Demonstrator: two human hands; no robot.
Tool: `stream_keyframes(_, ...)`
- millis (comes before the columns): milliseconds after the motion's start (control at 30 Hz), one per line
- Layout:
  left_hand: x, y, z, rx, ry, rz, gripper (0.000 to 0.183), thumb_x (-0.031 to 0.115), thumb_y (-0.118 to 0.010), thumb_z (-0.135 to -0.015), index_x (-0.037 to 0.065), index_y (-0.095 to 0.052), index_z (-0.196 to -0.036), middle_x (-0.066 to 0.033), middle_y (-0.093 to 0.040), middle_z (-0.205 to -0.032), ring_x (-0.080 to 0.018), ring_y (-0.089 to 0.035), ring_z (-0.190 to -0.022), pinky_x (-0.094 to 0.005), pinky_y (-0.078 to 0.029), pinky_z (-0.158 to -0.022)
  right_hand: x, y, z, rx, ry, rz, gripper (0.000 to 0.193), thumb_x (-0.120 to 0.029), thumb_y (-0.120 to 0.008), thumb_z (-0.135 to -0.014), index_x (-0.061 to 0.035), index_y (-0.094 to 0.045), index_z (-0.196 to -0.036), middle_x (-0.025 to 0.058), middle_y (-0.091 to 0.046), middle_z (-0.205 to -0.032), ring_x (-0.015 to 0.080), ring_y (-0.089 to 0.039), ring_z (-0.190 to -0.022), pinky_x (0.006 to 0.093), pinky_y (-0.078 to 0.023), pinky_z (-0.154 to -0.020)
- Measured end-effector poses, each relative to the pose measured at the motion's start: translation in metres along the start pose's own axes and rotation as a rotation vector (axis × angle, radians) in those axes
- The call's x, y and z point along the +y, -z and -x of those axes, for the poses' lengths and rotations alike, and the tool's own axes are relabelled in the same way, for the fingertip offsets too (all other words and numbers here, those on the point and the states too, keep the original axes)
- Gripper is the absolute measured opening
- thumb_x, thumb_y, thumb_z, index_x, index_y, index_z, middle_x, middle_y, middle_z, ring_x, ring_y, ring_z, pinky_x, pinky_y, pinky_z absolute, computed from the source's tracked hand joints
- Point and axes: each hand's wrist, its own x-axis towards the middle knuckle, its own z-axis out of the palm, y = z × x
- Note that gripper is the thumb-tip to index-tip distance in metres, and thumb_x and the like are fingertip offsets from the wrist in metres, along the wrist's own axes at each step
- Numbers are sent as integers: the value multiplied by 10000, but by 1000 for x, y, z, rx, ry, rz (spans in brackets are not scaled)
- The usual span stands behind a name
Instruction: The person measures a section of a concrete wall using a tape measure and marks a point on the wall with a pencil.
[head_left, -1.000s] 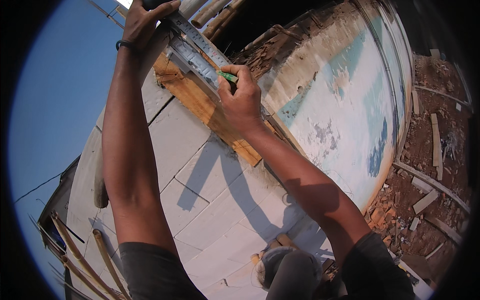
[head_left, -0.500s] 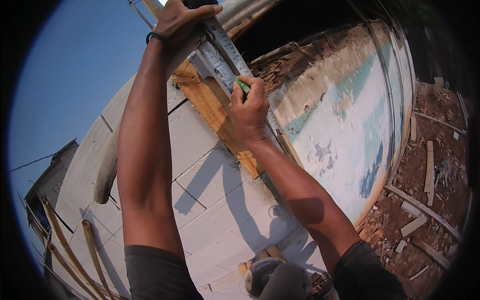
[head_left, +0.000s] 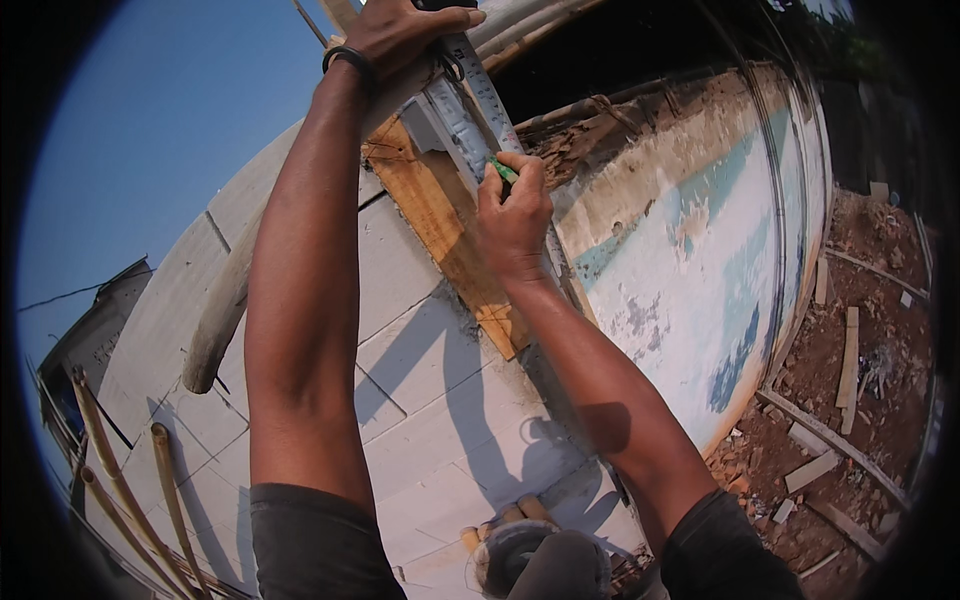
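Along the metal strip, the tape is grasped by the left hand; a green stub is pinched by the right hand. Measuring seems the step; steady alignment is called for.

Wooden board on block wall, upper right edge. Metal strip right of board's upper part, ruler right of strip. Left hand at ruler's top end; right hand lower, stub between fingers. Painted wall right of block wall. Planks on rubble ground farther right. Bamboo poles before block wall's lower left corner.
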Motion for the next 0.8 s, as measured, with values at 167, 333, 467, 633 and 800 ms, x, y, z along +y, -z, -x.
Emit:
stream_keyframes(167,-7,15,-4,-158,-51,85,583,405,-325,-1018,-85,-619,-1136,-225,-645,-1121,-295,-617,-1049,-380,-487,-964,0,0,0,6,34,60,181,-53,-577,-905,19,-494,-1049,204,-606,-917,333,-648,-805,408,-526,-689)
stream_keyframes(333,-4,2,7,-5,-56,91,651,449,-268,-1018,-88,-614,-1145,-221,-629,-1180,-292,-597,-1097,-375,-457,-1003,2,-1,-2,20,-7,52,181,-80,-588,-908,12,-515,-1045,177,-627,-914,290,-652,-801,386,-522,-698)
stream_keyframes(467,-2,-11,4,55,-69,-117,627,417,-243,-1029,-91,-566,-1205,-216,-587,-1270,-274,-571,-1153,-366,-432,-1037,1,-2,-2,7,-42,32,187,-84,-585,-912,14,-510,-1052,180,-628,-918,291,-652,-802,387,-521,-697)
stream_keyframes(633,4,-10,7,42,-23,-17,560,350,-235,-1039,-84,-493,-1281,-205,-578,-1284,-263,-550,-1171,-357,-410,-1054,-1,-1,-3,7,18,43,175,-50,-553,-916,20,-476,-1057,216,-593,-917,355,-645,-799,419,-526,-670)
stream_keyframes(800,4,-5,-6,47,69,-89,489,290,-281,-1040,-80,-487,-1285,-190,-584,-1273,-245,-545,-1166,-345,-408,-1051,-3,-1,-3,-32,21,78,173,-53,-549,-920,20,-474,-1057,219,-596,-912,358,-644,-799,428,-520,-679)
